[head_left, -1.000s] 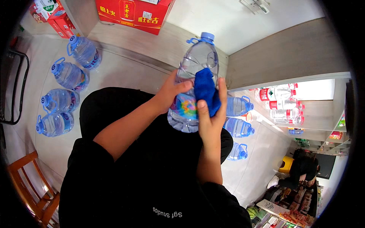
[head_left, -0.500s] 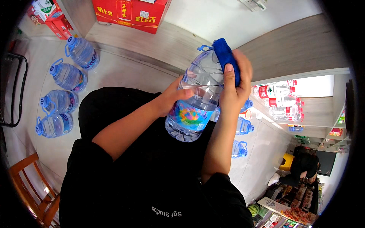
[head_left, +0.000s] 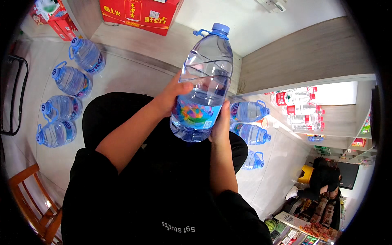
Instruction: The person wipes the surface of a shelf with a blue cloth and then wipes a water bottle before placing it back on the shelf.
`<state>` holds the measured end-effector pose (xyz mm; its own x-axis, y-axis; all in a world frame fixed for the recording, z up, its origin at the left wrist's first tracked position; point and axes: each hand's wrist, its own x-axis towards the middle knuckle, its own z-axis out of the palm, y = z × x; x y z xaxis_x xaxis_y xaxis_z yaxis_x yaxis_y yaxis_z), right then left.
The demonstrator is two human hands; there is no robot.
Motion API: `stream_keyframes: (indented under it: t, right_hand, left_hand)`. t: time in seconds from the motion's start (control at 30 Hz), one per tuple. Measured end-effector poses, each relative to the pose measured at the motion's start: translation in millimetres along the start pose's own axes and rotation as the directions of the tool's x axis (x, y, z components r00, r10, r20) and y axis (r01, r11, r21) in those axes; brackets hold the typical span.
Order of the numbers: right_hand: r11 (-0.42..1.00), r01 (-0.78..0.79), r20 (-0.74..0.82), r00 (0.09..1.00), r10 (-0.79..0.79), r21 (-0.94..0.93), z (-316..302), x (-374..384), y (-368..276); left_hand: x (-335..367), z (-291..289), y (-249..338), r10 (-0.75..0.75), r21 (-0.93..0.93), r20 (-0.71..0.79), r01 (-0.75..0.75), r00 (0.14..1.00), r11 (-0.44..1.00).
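A large clear water bottle [head_left: 206, 81] with a blue cap, a blue carry handle and a colourful label is held up in front of me, its top leaning away. My left hand [head_left: 172, 96] grips its left side, thumb across the front above the label. Against the lower right side lies my right hand [head_left: 221, 122], its thumb along the bottle and its other fingers hidden behind. A little dark blue shows under the bottle's base; whether it is the blue cloth, I cannot tell.
Several similar bottles [head_left: 72, 81] stand on the floor at left, and more bottles [head_left: 250, 134] to the right. A red carton [head_left: 139, 16] sits on the ledge ahead. Red-labelled bottles [head_left: 300, 110] fill a right shelf. A wooden chair [head_left: 34, 200] is lower left; another person [head_left: 324, 177] crouches far right.
My right hand has come down from the bottle's top to its lower right side. The blue cloth has left the cap, which now shows. The bottle has shifted slightly left and stands more upright.
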<state>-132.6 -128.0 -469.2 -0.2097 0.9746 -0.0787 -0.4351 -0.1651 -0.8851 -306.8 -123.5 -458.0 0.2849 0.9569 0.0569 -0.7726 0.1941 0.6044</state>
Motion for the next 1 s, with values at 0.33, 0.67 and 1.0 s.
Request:
stream_keyframes:
  t: [0.33, 0.67, 1.0]
  right_hand:
    - [0.994, -0.03, 0.04, 0.999, 0.034, -0.104, 4, -37, -11]
    - [0.769, 0.263, 0.036, 0.953, -0.3, -0.583, 22, -20, -15]
    - [0.603, 0.268, 0.046, 0.933, -0.357, -0.751, 35, -29, -18]
  left_hand:
    - [9, 7, 1, 0.051, 0.068, -0.001, -0.051, 0.999, 0.996]
    - [17, 13, 2, 0.122, 0.266, -0.285, -0.044, 0.951, 0.963]
    - [21, 4, -2, 0.253, 0.429, -0.321, -0.098, 0.913, 0.898]
